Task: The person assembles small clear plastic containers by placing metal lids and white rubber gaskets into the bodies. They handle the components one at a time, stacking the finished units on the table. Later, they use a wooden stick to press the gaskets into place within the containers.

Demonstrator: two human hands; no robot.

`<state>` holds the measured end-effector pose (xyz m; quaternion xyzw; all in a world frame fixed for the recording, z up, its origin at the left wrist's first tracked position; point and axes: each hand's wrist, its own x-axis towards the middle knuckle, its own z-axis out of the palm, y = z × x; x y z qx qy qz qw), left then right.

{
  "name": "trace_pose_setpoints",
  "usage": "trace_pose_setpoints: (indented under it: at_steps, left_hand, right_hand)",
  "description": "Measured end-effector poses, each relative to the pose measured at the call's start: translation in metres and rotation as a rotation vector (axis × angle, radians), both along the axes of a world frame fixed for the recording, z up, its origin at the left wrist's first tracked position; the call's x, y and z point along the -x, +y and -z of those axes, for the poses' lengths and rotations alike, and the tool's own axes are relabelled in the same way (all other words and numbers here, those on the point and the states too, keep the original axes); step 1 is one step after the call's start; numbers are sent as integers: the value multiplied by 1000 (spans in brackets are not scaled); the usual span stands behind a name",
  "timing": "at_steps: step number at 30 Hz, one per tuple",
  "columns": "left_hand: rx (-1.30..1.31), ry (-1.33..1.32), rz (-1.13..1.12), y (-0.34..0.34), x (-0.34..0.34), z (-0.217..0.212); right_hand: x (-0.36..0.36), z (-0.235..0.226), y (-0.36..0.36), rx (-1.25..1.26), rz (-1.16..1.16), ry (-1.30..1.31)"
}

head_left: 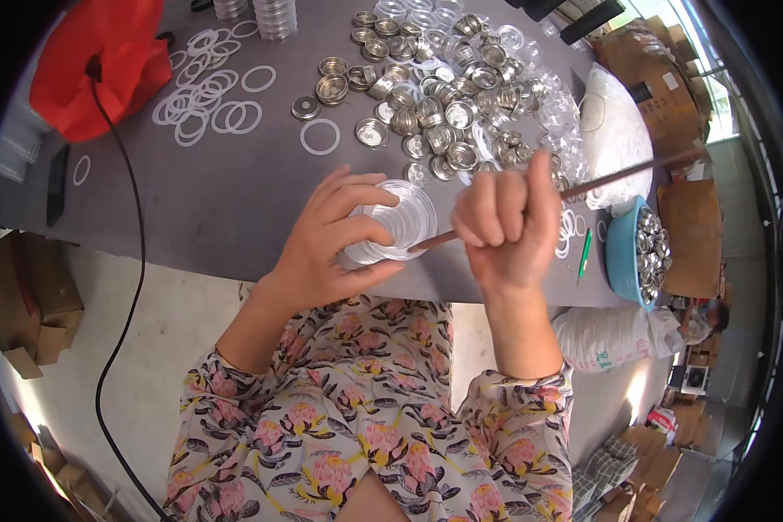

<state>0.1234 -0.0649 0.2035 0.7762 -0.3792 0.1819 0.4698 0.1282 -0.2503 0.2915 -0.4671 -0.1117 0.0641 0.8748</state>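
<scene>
My left hand is curled around the side of a stack of clear round plastic pieces, tilted just above the table's near edge. Its open-looking end faces right. My right hand is closed in a fist around a long thin brown rod, thumb pointing up. One end of that rod meets the lower rim of the clear stack; whether it goes inside cannot be seen. Beyond my hands lies a big heap of small silvery metal lids mixed with clear plastic pieces.
White sealing rings lie at the left, near a red plastic bag and a hanging black cable. To the right are a green pen, a blue basin of metal lids and a white sack. Cardboard boxes stand beyond.
</scene>
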Motion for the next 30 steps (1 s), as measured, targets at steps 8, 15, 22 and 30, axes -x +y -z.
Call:
trace_pose_setpoints:
  at_steps: [8, 15, 22, 30]
  left_hand:
    - [329, 130, -19, -27, 4, 11]
    - [485, 211, -53, -34, 8, 22]
    - [529, 202, -21, -36, 7, 25]
    - [321, 137, -56, -25, 3, 16]
  right_hand:
    - [-3, 19, 23, -196, 7, -59]
    - [-14, 26, 29, -109, 49, -284]
    - [-10, 31, 5, 132, 112, -423]
    - [2, 9, 0, 1, -13, -247]
